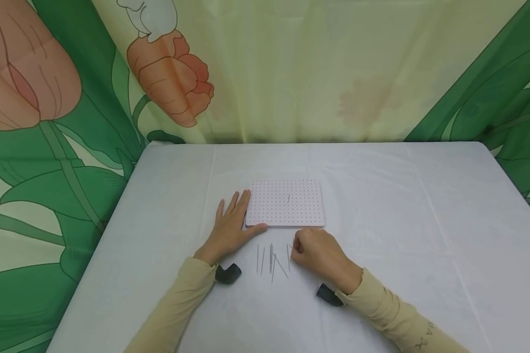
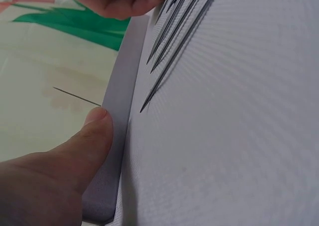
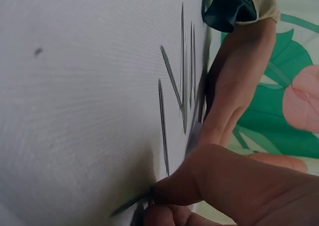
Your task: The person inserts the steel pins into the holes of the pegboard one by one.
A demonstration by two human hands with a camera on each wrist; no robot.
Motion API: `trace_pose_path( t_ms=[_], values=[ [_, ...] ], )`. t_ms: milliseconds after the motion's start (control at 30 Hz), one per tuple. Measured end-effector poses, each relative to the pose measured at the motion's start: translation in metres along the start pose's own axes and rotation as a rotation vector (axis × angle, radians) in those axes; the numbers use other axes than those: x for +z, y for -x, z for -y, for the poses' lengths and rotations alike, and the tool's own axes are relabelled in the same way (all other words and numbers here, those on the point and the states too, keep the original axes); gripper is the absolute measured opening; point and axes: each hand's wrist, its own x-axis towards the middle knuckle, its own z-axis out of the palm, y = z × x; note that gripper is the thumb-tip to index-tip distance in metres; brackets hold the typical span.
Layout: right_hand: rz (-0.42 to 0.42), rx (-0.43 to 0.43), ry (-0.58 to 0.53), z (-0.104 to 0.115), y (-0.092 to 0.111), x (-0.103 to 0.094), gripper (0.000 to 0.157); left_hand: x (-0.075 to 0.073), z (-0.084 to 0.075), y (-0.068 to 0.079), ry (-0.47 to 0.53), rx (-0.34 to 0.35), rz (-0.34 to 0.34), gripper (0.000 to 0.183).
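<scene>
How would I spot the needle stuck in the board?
On the white-covered table, find the pale dotted board the left hand touches. Near the board's middle is the thin needle. It stands upright, while the loose needles in front lie flat.

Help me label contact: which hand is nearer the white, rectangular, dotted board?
The left hand, touching the board at its left; the right hand is in front of its near edge.

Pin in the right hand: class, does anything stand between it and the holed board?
Nothing visible stands between the pin in the right hand and the near right part of the board. The left hand lies at its left edge; one standing pin rises farther in.
</scene>
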Motion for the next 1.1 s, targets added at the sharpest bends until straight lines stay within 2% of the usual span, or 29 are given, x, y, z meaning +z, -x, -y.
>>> trace_pose_path(
  t_ms=[267,533,633,833,967,1100],
  values=[
    [0.018,-0.131,0.168,0.002,-0.003,0.001,0.029,0.001,0.001,0.001,0.002,-0.008,-0.018,0.103],
    [-0.028,-0.239,0.313,-0.001,-0.002,0.007,0.014,0.001,0.001,0.000,0.001,-0.002,-0.019,0.103],
    [-0.048,-0.261,0.339,-0.004,0.000,0.010,0.014,0.003,0.001,0.000,0.002,-0.007,-0.017,0.104],
    [-0.103,-0.283,0.274,-0.007,0.002,0.009,0.017,0.004,0.002,-0.001,0.001,-0.012,-0.014,0.103],
    [-0.111,-0.301,0.153,-0.009,0.002,0.005,0.021,0.003,0.001,-0.001,0.007,-0.009,-0.014,0.102],
    [-0.097,-0.295,0.014,-0.013,0.003,0.001,0.019,0.002,0.000,-0.001,0.009,-0.013,-0.014,0.103]
  ],
)
